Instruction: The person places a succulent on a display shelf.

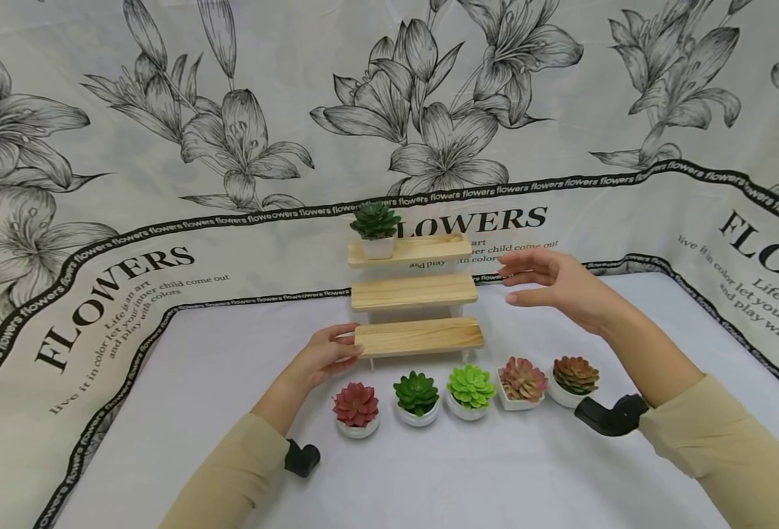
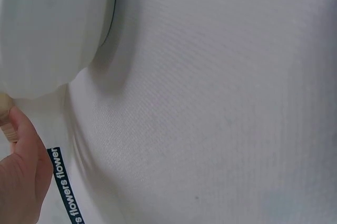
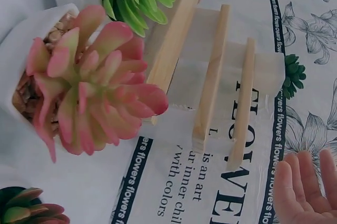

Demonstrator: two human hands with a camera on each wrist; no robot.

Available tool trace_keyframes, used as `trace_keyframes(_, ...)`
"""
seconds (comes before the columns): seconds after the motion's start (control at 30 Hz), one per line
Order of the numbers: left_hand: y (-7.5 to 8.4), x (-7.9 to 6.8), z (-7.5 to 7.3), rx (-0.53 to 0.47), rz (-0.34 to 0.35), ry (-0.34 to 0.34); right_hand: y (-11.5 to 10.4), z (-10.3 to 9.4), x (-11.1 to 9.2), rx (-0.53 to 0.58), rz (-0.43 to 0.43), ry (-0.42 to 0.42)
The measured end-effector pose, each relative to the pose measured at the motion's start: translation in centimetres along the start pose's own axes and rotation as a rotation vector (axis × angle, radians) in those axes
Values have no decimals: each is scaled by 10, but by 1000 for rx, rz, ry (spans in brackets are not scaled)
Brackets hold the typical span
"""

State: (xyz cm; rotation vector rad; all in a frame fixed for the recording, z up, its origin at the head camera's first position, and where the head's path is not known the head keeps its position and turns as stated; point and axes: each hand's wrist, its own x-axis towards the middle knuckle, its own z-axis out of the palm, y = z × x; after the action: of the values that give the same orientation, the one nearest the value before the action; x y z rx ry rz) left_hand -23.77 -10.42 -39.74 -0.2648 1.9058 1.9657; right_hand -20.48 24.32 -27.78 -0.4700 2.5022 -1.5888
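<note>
Three-tier stand (image 1: 414, 294) on the table (image 1: 429, 477), behind five succulents (image 1: 471, 387). Your left hand (image 1: 328, 354) pinches its lowest board (image 1: 419, 337) at the left end; your right hand (image 1: 564, 289) is empty, fingers wide. Judged light, stiff, tippable; hold by board ends.

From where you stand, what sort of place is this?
Probably a staged tabletop, perhaps a small display or photo set-up: a white tabletop with a flower-printed cloth backdrop behind it, and a three-tiered wooden stand with potted succulents in front.
</note>
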Motion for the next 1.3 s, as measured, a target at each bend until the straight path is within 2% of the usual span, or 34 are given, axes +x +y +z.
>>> trace_keyframes(0.37,-1,0,-1,-1,-4,3,21,-1,-24,1,-14,7)
trace_keyframes(0.87,-1,0,-2,-11,-9,-4,52,-8,-51,6,-10,-27)
trace_keyframes(1.3,-1,-1,-1,-20,-3,-9,74,-16,-70,22,-15,0)
